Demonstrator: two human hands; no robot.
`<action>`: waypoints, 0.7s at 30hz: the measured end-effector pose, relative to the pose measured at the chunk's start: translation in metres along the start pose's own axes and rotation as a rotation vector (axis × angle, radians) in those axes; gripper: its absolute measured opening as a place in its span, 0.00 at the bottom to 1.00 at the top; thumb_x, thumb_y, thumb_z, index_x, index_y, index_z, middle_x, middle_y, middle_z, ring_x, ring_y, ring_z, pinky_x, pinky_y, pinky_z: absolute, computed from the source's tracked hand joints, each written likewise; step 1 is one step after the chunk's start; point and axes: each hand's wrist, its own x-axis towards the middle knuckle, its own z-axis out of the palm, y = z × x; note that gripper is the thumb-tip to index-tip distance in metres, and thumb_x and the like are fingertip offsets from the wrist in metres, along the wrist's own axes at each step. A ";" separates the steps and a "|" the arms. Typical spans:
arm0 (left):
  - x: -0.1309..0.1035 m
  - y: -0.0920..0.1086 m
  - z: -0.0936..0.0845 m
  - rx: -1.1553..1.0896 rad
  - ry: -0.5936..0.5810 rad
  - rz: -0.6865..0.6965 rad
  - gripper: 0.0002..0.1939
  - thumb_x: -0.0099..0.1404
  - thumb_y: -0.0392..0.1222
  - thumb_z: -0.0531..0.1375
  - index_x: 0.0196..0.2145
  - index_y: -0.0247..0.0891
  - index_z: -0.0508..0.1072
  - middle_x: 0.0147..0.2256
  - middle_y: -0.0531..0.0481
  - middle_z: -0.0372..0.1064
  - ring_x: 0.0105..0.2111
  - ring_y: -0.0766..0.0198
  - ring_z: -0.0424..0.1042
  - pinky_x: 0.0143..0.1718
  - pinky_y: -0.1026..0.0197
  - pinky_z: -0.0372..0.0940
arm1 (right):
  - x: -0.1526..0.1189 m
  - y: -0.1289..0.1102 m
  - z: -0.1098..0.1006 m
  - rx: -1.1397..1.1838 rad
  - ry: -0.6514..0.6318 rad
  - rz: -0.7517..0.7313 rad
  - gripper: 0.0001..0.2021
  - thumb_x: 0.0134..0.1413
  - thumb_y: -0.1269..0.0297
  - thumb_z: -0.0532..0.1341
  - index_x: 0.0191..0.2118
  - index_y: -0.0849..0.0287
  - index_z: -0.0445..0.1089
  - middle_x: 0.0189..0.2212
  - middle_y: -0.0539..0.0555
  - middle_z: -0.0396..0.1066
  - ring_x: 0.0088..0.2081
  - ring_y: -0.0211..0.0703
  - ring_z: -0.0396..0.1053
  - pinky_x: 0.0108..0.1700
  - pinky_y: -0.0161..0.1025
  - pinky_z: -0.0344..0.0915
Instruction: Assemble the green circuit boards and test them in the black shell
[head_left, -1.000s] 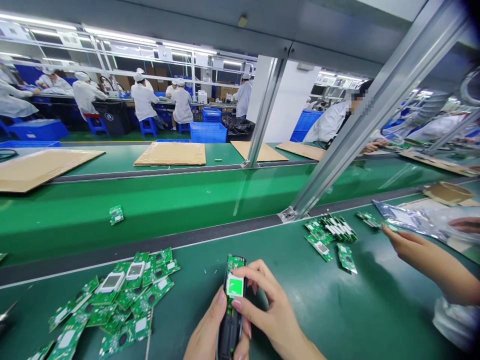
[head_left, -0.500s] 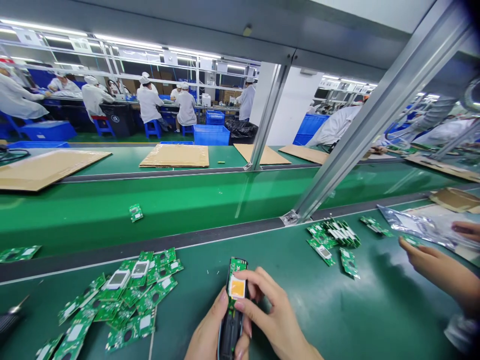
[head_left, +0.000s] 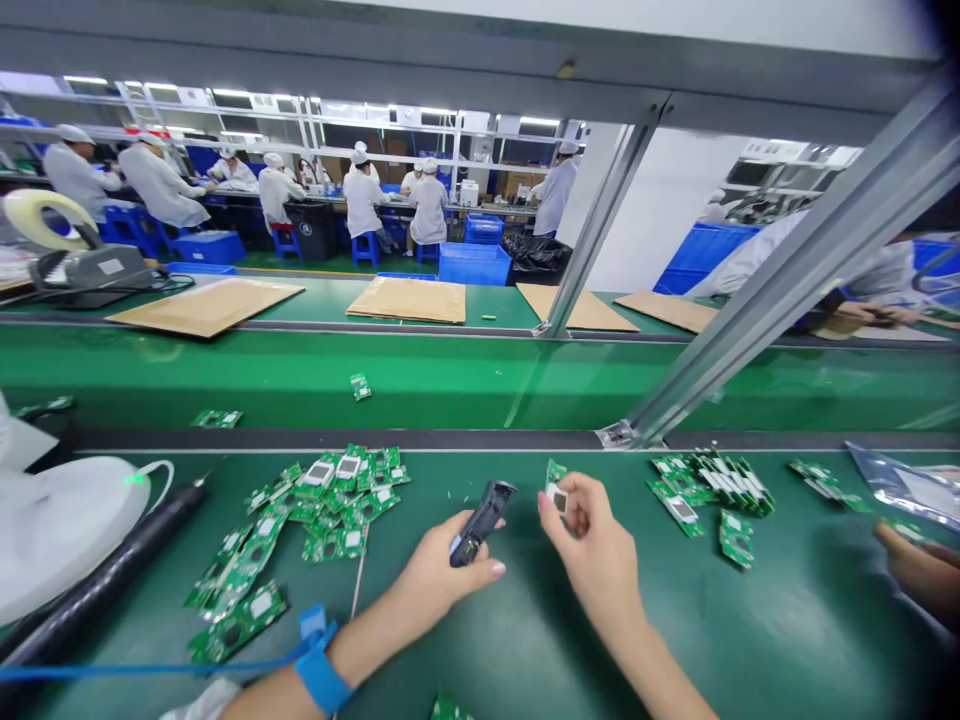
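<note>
My left hand (head_left: pixel 450 560), with a blue wrist strap (head_left: pixel 322 665) on its wrist, is closed around a black plastic housing (head_left: pixel 484 520), tilted with its hollow side up. To the right, my right hand (head_left: pixel 596 530) pinches a small green circuit board (head_left: pixel 555 472) with a white-framed square part on it. Board and housing are apart, both above the green table. Left of my hands lies a loose heap of green circuit boards (head_left: pixel 322 510). More boards (head_left: pixel 682 510) lie to the right, some standing in a tight row (head_left: pixel 731 482).
A green conveyor belt (head_left: pixel 442 370) runs behind the table's dark edge, carrying a few boards. A slanted metal post (head_left: pixel 750 290) rises at right. A white rounded device (head_left: pixel 67 530) and a black screwdriver-like tool (head_left: pixel 142 550) lie at left. A co-worker's hand (head_left: pixel 922 570) is at far right.
The circuit board has come out of the black housing and moved to the right in my right hand. My left hand has turned the housing and drawn away leftward. The camera view has turned left.
</note>
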 end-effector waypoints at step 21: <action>-0.104 -0.025 0.024 0.639 0.040 -0.183 0.12 0.61 0.40 0.61 0.43 0.43 0.76 0.37 0.41 0.77 0.41 0.43 0.75 0.42 0.49 0.65 | 0.007 0.032 0.002 -0.034 -0.063 -0.128 0.32 0.54 0.32 0.47 0.44 0.55 0.72 0.26 0.52 0.65 0.25 0.44 0.67 0.28 0.43 0.67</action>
